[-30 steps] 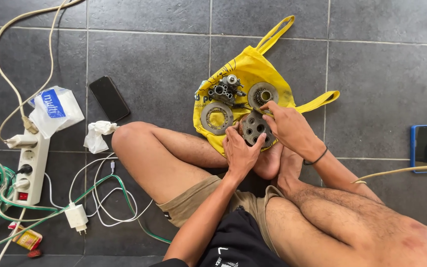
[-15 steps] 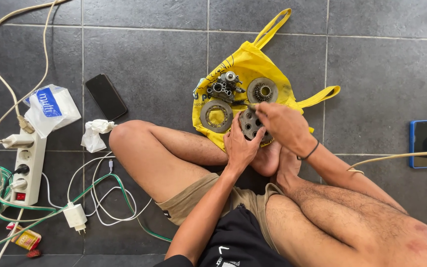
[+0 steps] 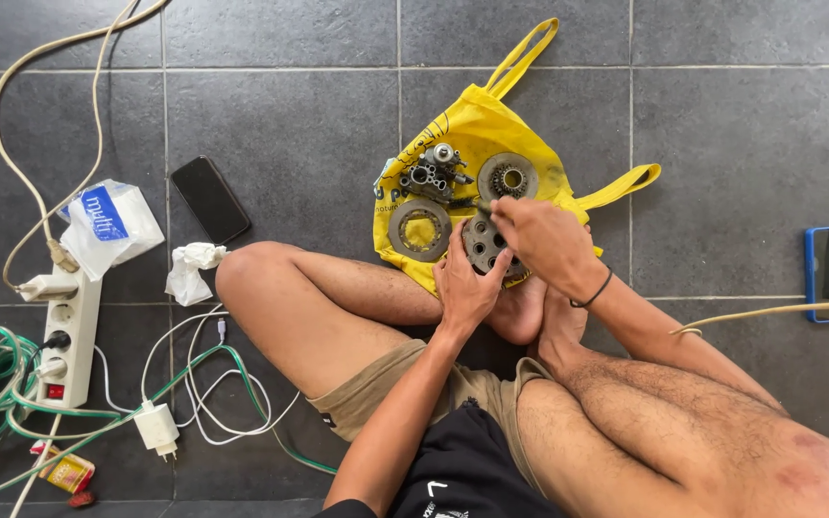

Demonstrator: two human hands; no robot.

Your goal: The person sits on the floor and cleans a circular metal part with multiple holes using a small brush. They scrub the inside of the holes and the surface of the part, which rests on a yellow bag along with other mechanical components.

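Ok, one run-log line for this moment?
left hand: gripping round metal disc | right hand: small tool on disc | base: yellow bag | nearby: toothed gear, flat ring

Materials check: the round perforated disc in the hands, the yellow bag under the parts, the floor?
Round perforated disc, held by the left hand and right hand: looks like dull grey metal, grimy, with machined holes. Yellow bag: seems thin fabric, matte, creased, with soft loop handles. Floor: apparently dark grey stone-look tile with pale grout lines; ceramic or stone, cannot tell.

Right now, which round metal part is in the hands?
The dark holed disc, held by left hand and right hand. The ring and gear lie untouched.
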